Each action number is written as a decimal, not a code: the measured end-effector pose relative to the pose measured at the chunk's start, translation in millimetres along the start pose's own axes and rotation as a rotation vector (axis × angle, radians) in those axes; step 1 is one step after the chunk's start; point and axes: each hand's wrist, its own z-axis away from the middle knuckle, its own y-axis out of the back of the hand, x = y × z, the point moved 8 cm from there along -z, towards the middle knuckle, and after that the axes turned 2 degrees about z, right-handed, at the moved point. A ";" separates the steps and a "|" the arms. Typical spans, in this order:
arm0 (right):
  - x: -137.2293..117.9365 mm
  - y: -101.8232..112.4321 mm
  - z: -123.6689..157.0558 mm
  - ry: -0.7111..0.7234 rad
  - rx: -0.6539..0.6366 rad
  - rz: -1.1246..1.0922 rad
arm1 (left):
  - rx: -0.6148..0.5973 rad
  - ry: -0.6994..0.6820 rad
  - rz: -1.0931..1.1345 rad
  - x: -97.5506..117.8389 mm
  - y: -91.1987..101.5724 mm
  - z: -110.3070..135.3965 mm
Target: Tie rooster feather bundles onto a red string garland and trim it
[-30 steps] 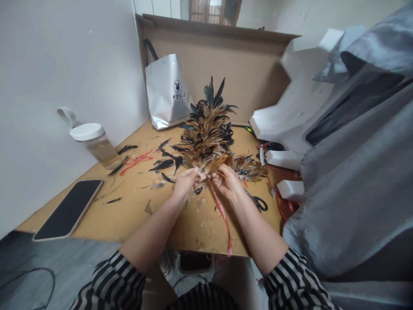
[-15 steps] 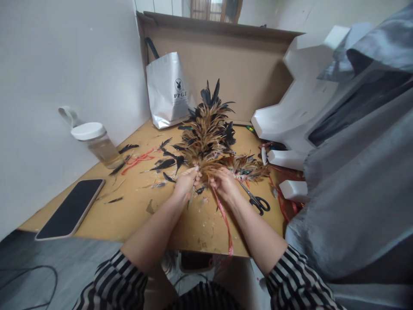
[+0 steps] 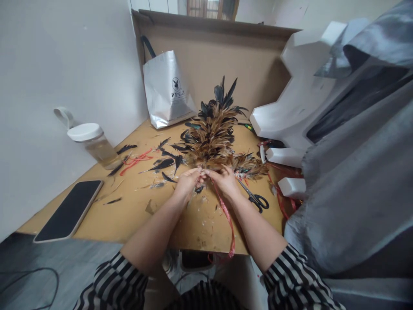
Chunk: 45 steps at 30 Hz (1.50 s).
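Observation:
A bundle of brown and black feathers [image 3: 211,131] stands up from the wooden table [image 3: 129,206], fanned away from me. My left hand [image 3: 186,183] and my right hand [image 3: 226,181] meet at its base, fingers pinched around the quill ends. A red plastic strip [image 3: 226,215] runs from my right hand down over the table's front edge. Loose black feathers [image 3: 164,163] lie to the left of my hands. A second, smaller clump of feathers [image 3: 250,165] lies just right of my right hand.
Black-handled scissors [image 3: 256,199] lie by my right wrist. A phone [image 3: 67,211] and a lidded jar [image 3: 95,144] sit at the left. A silver bag [image 3: 166,90] leans on a cardboard backboard. White foam blocks [image 3: 290,112] and grey cloth [image 3: 355,172] crowd the right.
The feather bundle has tilted rightward, its tip swinging right. My hands have drawn closer together at its base, and the red strip hangs a little further right.

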 end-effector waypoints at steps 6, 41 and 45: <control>22.0 19.7 -5.5 -0.201 0.050 -0.201 | -0.017 -0.040 -0.012 3.4 1.5 -0.3; 32.2 -2.6 -0.1 -0.316 0.068 -0.280 | -0.138 -0.226 -0.255 8.8 -14.4 4.3; 30.9 3.3 -2.3 -0.229 0.147 -0.222 | -0.116 -0.235 -0.292 14.5 -17.4 8.6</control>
